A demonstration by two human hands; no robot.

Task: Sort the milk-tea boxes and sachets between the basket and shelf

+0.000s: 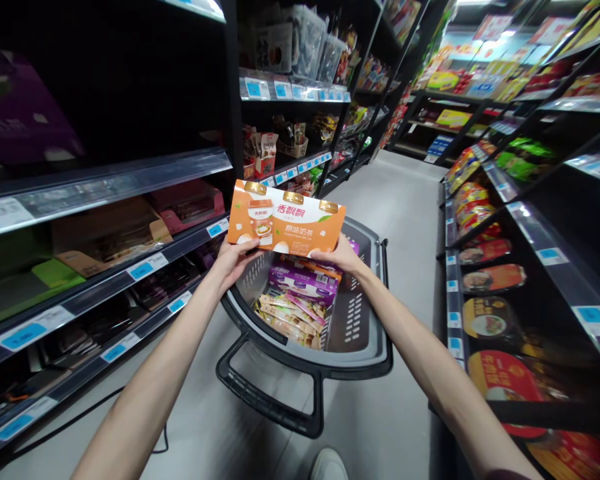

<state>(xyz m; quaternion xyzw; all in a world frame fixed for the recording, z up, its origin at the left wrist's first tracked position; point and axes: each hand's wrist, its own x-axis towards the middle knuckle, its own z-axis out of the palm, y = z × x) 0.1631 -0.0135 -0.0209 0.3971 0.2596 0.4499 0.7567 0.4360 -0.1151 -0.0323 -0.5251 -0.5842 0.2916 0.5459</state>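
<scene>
Between my two hands I hold an orange and white milk tea pack (300, 223), its printed front facing me and its gold-lidded cup tops along the upper edge. My left hand (237, 263) grips its lower left corner. The lower right corner is in my right hand (341, 255). Below the pack, a grey shopping basket (350, 360) stands on the floor with its black handle (275, 407) folded out toward me. In it lie a purple milk tea pack (303, 280) and several slim packets (293, 317). The held pack hides the basket's far part.
Shelves with price tags (147, 267) line the left side, and a dark upright divides them. Instant noodle bowls (487, 319) and bags fill the right shelf (550, 253). A pale aisle floor (405, 193) runs ahead to an end display. A black cable (70, 423) lies at lower left.
</scene>
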